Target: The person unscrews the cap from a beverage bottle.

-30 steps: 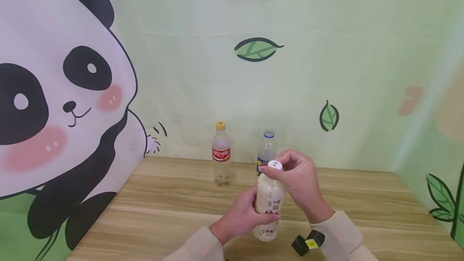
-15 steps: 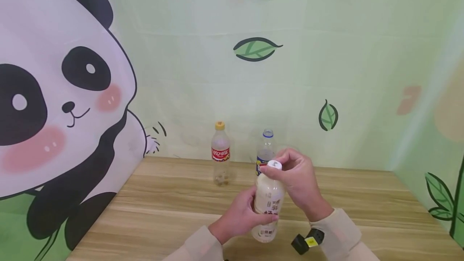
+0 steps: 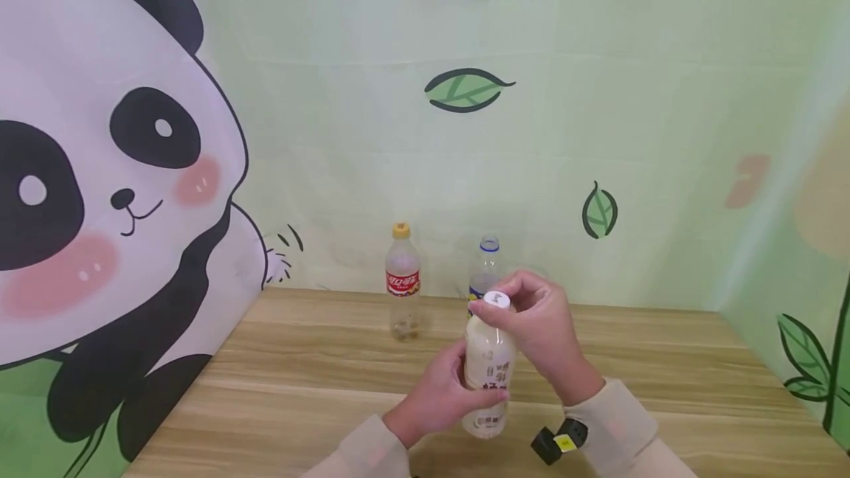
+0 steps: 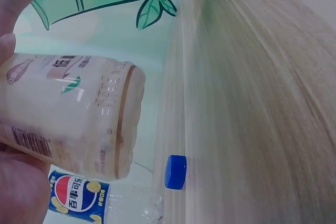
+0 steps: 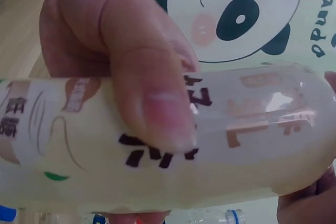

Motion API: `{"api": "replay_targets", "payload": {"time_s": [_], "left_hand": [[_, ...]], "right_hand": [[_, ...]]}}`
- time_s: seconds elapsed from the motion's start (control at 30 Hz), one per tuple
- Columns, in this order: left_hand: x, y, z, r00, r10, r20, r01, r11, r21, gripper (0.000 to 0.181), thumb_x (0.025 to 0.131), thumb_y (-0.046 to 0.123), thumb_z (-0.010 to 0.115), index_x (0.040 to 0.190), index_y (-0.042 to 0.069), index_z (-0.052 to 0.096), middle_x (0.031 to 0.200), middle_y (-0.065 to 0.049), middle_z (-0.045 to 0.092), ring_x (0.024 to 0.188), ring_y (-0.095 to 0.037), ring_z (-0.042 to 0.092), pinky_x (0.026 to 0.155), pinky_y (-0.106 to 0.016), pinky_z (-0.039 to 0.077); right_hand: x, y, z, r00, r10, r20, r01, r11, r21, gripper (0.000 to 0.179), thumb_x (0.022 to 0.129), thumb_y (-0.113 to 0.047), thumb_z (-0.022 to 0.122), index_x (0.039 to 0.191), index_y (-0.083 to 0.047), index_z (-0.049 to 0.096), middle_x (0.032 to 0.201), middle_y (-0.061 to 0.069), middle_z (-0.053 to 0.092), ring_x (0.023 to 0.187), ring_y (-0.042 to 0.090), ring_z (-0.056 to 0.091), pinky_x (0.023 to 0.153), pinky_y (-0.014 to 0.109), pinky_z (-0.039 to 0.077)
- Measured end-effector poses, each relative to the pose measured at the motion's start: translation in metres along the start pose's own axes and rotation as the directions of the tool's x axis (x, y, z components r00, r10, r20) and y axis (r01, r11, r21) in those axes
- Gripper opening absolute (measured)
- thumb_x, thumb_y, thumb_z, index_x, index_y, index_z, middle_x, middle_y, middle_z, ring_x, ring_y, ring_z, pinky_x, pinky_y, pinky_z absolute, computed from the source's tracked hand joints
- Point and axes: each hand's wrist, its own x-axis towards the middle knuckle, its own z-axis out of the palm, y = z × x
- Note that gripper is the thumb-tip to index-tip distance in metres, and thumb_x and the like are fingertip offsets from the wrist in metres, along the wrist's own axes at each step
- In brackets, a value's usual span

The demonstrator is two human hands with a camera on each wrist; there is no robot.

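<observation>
A milky-white plastic bottle [image 3: 488, 382] with brown lettering is held upright above the table, its base clear of the wood in the left wrist view. My left hand [image 3: 438, 393] wraps around its lower body, thumb across the front label [image 5: 157, 150]. At the top, my right hand [image 3: 541, 334] pinches the white cap [image 3: 496, 300] between thumb and fingers. The cap sits on the bottle's neck; whether it is loose I cannot tell. Behind stands a clear bottle with a blue label [image 4: 79, 196] and an uncapped neck [image 3: 489, 246], partly hidden by the right hand.
A clear bottle with a red label and yellow cap [image 3: 403, 282] stands at the back of the wooden table [image 3: 319, 360]. A blue cap [image 4: 176, 172] lies on the table near the blue-label bottle. A panda-printed curtain [image 3: 372, 131] rises behind the table.
Both hands and the milky bottle have shifted very slightly left in the head view, along with the whole scene. Their hold on the bottle and cap looks the same.
</observation>
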Motion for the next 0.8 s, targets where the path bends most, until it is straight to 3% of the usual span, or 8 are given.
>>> {"api": "replay_targets", "payload": {"time_s": [0.17, 0.3, 0.57, 0.8], "left_hand": [[0.003, -0.002, 0.0, 1.0, 0.0, -0.016, 0.0, 1.0, 0.012, 0.053, 0.087, 0.019, 0.082, 0.132, 0.016, 0.055, 0.119, -0.005, 0.069, 0.103, -0.014, 0.07, 0.091, -0.031, 0.057], [0.003, -0.002, 0.0, 1.0, -0.002, -0.022, 0.002, 1.0, -0.004, 0.053, 0.087, 0.022, 0.083, 0.132, 0.015, 0.055, 0.119, -0.005, 0.069, 0.103, -0.015, 0.07, 0.091, -0.032, 0.058], [0.004, -0.003, 0.002, 1.0, -0.011, -0.029, 0.011, 1.0, -0.013, 0.053, 0.087, 0.024, 0.083, 0.132, 0.016, 0.055, 0.119, -0.005, 0.069, 0.103, -0.016, 0.07, 0.09, -0.033, 0.058], [0.005, -0.002, 0.003, 0.999, 0.011, -0.043, -0.011, 1.0, 0.002, 0.051, 0.087, 0.021, 0.082, 0.131, 0.014, 0.056, 0.119, -0.007, 0.069, 0.103, -0.016, 0.07, 0.091, -0.033, 0.058]], "right_hand": [[0.0, -0.003, 0.001, 0.995, -0.026, -0.091, 0.009, 0.982, -0.191, 0.037, 0.076, -0.029, 0.092, 0.08, -0.01, 0.061, 0.08, 0.003, 0.061, 0.073, 0.016, 0.055, 0.061, 0.024, 0.049], [0.001, -0.006, 0.001, 0.992, -0.073, -0.102, 0.041, 0.959, -0.282, 0.04, 0.073, -0.033, 0.093, 0.078, -0.012, 0.06, 0.072, 0.004, 0.055, 0.065, 0.014, 0.05, 0.055, 0.023, 0.045], [0.001, -0.008, 0.0, 0.988, -0.118, -0.102, 0.081, 0.948, -0.309, 0.034, 0.072, -0.033, 0.095, 0.078, -0.015, 0.066, 0.074, 0.003, 0.063, 0.066, 0.018, 0.055, 0.057, 0.025, 0.049], [-0.004, -0.013, 0.001, 0.991, -0.04, -0.126, 0.01, 0.973, -0.232, 0.032, 0.07, -0.03, 0.095, 0.083, -0.013, 0.072, 0.082, 0.002, 0.071, 0.074, 0.021, 0.062, 0.065, 0.027, 0.053]]}}
